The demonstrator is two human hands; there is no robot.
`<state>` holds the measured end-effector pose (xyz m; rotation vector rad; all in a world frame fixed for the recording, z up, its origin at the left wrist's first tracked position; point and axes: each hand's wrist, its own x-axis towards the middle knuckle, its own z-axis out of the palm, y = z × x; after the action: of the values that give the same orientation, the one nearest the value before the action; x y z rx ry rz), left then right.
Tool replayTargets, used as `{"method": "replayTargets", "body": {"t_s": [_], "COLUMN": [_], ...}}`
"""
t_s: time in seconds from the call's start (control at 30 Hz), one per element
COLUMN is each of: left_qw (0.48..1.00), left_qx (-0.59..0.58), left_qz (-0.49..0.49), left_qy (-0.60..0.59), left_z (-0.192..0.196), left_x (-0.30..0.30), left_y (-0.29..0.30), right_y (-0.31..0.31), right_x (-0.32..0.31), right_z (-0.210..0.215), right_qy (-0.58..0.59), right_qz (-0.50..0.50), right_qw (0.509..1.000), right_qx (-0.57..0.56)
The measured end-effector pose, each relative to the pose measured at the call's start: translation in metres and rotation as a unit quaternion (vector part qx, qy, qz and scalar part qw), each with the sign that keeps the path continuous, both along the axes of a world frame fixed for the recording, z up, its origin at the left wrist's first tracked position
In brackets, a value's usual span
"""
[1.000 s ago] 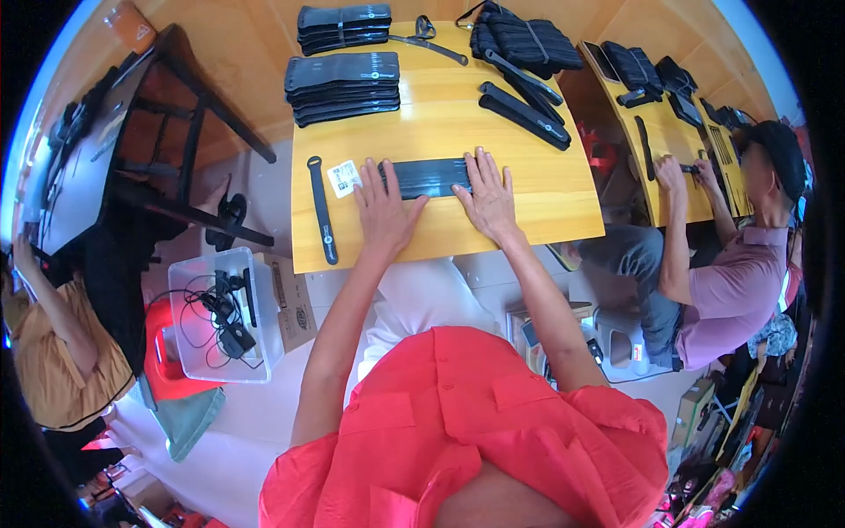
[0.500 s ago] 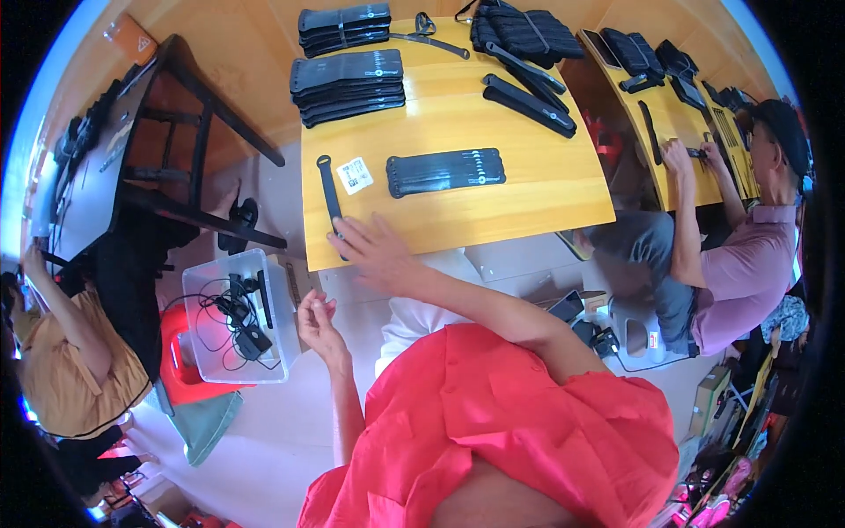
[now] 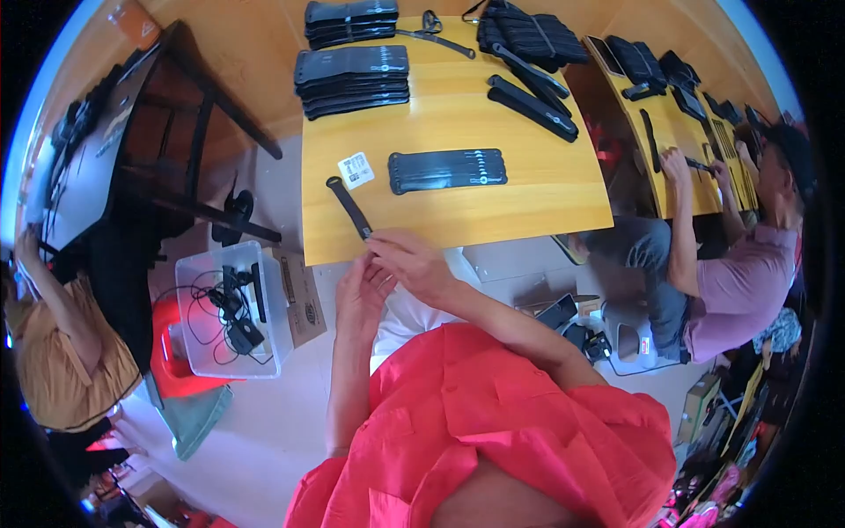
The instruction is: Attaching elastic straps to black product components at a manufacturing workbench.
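A black cable strap [image 3: 352, 209] with a small loop at its far end slants over the near left edge of the yellow table [image 3: 528, 198]. My right hand [image 3: 415, 264] pinches its near end. My left hand [image 3: 359, 290] meets the right fingertips from below, its fingers closed at the same end, which they partly hide. Just beyond the strap lies a white printed label [image 3: 356, 171]. To the right of it, a flat bundle of black straps [image 3: 447, 171] with white print lies crosswise on the table.
Stacked strap bundles [image 3: 352, 81] stand at the back left. More straps [image 3: 532, 107] and a large bundle [image 3: 528, 35] lie at the back right. A clear bin [image 3: 275, 356] of cables stands left on the floor. A co-worker [image 3: 744, 282] sits at the right-hand table.
My right hand has gone from lying over the strap to pinching its near end. My left hand has risen to meet it. The strap has turned and shifted toward me.
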<state>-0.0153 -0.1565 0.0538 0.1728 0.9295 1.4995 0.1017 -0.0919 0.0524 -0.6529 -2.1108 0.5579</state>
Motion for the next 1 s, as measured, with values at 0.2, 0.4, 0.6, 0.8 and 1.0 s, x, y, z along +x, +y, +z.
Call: {"method": "replayTargets", "body": {"t_s": [0.2,0.4,0.6,0.8,1.0], "left_qw": [0.996,0.994,0.995,0.996,0.997], "left_qx": [0.055,0.040,0.021,0.016,0.020], "left_qz": [-0.052,-0.095,-0.098,-0.089,-0.067], "left_qy": [-0.049,-0.046,-0.023,0.006,0.030], "left_z": [0.036,0.056,0.059,0.060,0.058], "left_x": [0.025,0.034,0.045,0.049,0.054], "left_y": [0.021,0.036,0.044,0.045,0.049], "right_y": [-0.006,0.006,0.015,0.017,0.018], "right_x": [0.031,0.063,0.074,0.078,0.079], "right_z": [0.036,0.068,0.079,0.085,0.088], "right_qy": [0.145,0.211,0.124,0.076,0.027], "right_qz": [-0.080,-0.004,0.000,-0.008,-0.018], "right_qw": [0.978,0.932,0.979,0.988,0.996], "right_qx": [-0.129,-0.294,-0.163,-0.135,-0.081]}}
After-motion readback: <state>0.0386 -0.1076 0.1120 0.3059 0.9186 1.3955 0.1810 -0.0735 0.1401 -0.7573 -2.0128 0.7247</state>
